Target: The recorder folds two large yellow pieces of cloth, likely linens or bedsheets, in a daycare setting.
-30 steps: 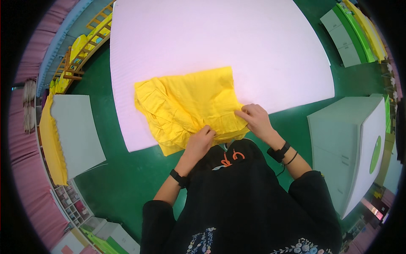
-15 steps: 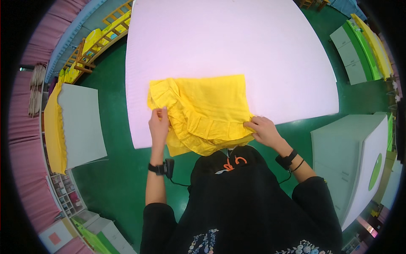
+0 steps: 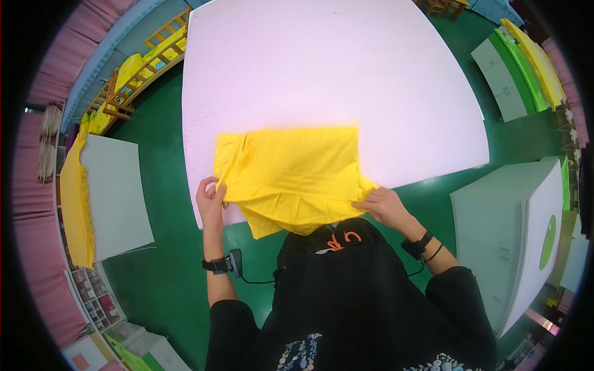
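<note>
Plain yellow cloth, pale pink tabletop, perhaps faintly striped

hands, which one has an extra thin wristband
The right hand, at the right side of the cloth: a thin wristband sits beside its thick strap. The left hand has only a strap.

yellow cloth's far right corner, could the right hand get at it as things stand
Probably yes: nothing stands between the right hand and the yellow cloth's far right corner, though that hand is gripping the cloth's near right side and might need to let go.
</note>
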### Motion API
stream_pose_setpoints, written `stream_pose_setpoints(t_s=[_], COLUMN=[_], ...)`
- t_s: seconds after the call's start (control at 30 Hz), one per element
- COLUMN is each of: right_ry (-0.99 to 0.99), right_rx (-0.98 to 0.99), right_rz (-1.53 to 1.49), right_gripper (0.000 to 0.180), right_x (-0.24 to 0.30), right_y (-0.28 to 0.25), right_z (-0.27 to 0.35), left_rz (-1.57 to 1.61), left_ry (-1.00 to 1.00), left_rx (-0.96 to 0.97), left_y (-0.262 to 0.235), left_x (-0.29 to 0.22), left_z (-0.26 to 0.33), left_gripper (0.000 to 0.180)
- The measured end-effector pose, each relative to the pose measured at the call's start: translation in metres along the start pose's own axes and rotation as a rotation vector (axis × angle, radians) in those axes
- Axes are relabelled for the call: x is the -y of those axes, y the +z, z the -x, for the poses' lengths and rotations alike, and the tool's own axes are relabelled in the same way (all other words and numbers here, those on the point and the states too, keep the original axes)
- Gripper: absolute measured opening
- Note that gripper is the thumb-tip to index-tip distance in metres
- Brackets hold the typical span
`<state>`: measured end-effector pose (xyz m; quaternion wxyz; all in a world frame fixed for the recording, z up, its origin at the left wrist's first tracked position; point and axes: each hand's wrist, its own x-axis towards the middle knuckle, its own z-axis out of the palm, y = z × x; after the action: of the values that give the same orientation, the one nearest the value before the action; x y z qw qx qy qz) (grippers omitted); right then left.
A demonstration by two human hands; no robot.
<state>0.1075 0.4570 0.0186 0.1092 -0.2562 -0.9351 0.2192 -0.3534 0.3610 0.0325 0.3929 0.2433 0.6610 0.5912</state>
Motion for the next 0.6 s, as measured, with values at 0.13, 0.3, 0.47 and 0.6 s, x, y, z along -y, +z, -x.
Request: stream_pose_setpoints(t_s=[0.13, 0.3, 0.47, 0.6], right_ry=[0.067, 0.152, 0.657, 0.768], right_rx=[0.085, 0.039, -0.357, -0.369], right_rz=[-0.096, -0.104, -0.346, -0.570], right_gripper=[0.033, 0.026, 0.032, 0.044], right_x=[0.003, 0.001, -0.019, -0.015], right_y=[0.017, 0.005, 0.005, 0.019], right_z=[0.002, 0.000, -0.042, -0.106], left_rz=[-0.393, -1.079, -1.013, -1.146], left_ry=[-0.209, 0.245, 0.735, 0.779], left_rx=[0.060, 0.039, 0.210, 0.403], left_y=[-0.018, -0.008, 0.045, 0.070], left_x=[0.031, 0.011, -0.015, 0.019], left_z=[0.013, 0.022, 0.014, 0.004], left_gripper=[0.020, 0.014, 0.031, 0.051])
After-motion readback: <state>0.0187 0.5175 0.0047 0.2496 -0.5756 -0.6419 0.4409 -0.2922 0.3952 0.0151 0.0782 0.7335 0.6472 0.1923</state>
